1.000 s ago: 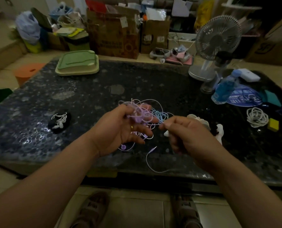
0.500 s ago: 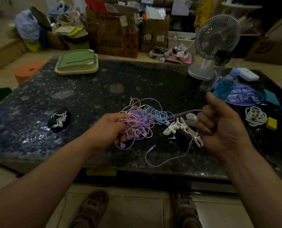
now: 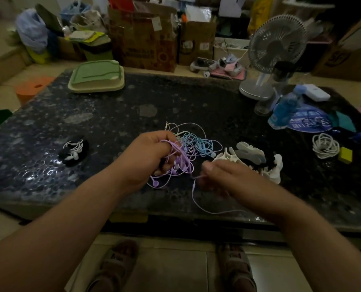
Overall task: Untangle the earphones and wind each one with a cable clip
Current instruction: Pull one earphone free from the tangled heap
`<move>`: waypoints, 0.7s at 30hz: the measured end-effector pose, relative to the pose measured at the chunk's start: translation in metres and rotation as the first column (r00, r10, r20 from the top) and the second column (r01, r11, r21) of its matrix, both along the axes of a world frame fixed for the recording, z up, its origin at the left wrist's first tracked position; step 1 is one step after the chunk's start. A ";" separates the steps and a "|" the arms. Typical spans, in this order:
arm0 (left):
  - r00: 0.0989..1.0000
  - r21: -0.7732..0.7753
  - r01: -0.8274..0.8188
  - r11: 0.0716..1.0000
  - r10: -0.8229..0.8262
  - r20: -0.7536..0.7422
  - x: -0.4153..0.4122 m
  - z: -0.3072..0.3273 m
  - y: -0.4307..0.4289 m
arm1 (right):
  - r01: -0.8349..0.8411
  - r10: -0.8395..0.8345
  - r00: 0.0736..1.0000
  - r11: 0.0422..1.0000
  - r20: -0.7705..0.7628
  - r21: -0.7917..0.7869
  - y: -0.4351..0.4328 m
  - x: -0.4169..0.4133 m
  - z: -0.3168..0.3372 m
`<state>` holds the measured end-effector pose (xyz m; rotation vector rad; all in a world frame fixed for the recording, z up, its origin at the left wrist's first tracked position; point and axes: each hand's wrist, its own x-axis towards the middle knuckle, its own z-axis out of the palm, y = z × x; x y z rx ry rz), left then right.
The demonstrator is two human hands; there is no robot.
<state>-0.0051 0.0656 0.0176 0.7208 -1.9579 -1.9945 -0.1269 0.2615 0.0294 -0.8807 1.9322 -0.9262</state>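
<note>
A tangle of purple, blue and white earphones lies on the dark stone table near its front edge. My left hand grips the purple part of the tangle. My right hand, blurred, pinches a purple cable just right of the tangle; the cable loops down toward the table's front edge. A pile of white cable clips lies behind my right hand. One white earphone wound on a black clip sits at the left.
A coiled white cable and a yellow block lie at the right. A fan, a blue bottle and a blue fan-shaped card stand at the back right. A green lidded tray sits at the back left.
My right hand, which had pulled the purple cable out to the right and up, has come back down and left, close to the tangle. My left hand keeps holding the tangle.
</note>
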 end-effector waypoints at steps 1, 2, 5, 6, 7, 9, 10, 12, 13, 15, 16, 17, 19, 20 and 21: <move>1.000 -0.024 0.015 1.000 -0.015 0.005 -0.001 0.001 0.003 | 0.005 -0.007 1.000 0.998 -0.031 -0.064 -0.003 0.004 0.000; 1.000 -0.040 0.029 0.999 -0.028 0.011 -0.002 0.000 0.005 | 0.007 -0.006 1.000 0.992 0.010 -0.123 -0.006 0.009 0.000; 0.999 -0.090 0.046 0.995 -0.044 0.028 -0.004 0.000 0.011 | -0.025 0.038 0.996 0.986 0.077 -0.162 -0.013 0.016 -0.003; 0.999 -0.098 0.038 0.994 -0.035 0.030 -0.004 -0.001 0.012 | -0.039 0.054 0.994 0.987 0.094 -0.156 -0.014 0.017 -0.004; 1.000 -0.095 0.019 0.995 -0.017 0.025 -0.004 -0.002 0.012 | -0.047 0.069 0.988 0.987 0.139 -0.153 -0.014 0.018 -0.005; 0.999 -0.076 -0.054 0.996 0.053 -0.008 -0.003 -0.002 0.011 | -0.038 0.078 0.954 0.989 0.289 -0.141 -0.014 0.019 -0.008; 0.994 -0.077 -0.107 0.991 0.106 -0.024 -0.003 -0.002 0.008 | -0.031 0.073 0.940 0.991 0.333 -0.130 -0.012 0.018 -0.009; 0.977 -0.073 -0.209 0.975 0.206 -0.048 -0.002 -0.001 0.000 | -0.036 0.069 0.947 0.993 0.315 -0.110 -0.011 0.017 -0.011; 0.969 -0.040 -0.241 0.970 0.238 -0.062 -0.001 0.001 -0.004 | -0.037 0.067 0.960 0.993 0.272 -0.113 -0.010 0.016 -0.013; 0.966 0.031 -0.246 0.969 0.248 -0.080 0.000 0.000 -0.009 | -0.003 0.026 0.986 0.990 0.165 -0.139 -0.011 0.017 -0.018; 0.969 0.036 -0.231 0.972 0.234 -0.081 -0.001 0.000 -0.009 | 0.039 -0.022 0.994 0.989 0.111 -0.145 -0.013 0.018 -0.018; 0.974 0.027 -0.211 0.977 0.213 -0.078 -0.001 0.000 -0.007 | 0.084 -0.075 0.995 0.986 0.069 -0.145 -0.014 0.020 -0.019; 0.983 -0.001 -0.166 0.986 0.166 -0.076 -0.002 -0.002 -0.001 | 0.171 -0.161 0.984 0.971 0.071 -0.165 -0.019 0.024 -0.019; 0.987 -0.005 -0.142 0.990 0.141 -0.077 -0.002 -0.002 0.002 | 0.203 -0.186 0.977 0.961 0.103 -0.186 -0.022 0.026 -0.018; 0.991 -0.008 -0.112 0.994 0.111 -0.077 -0.002 -0.001 0.005 | 0.227 -0.204 0.970 0.953 0.128 -0.202 -0.025 0.028 -0.017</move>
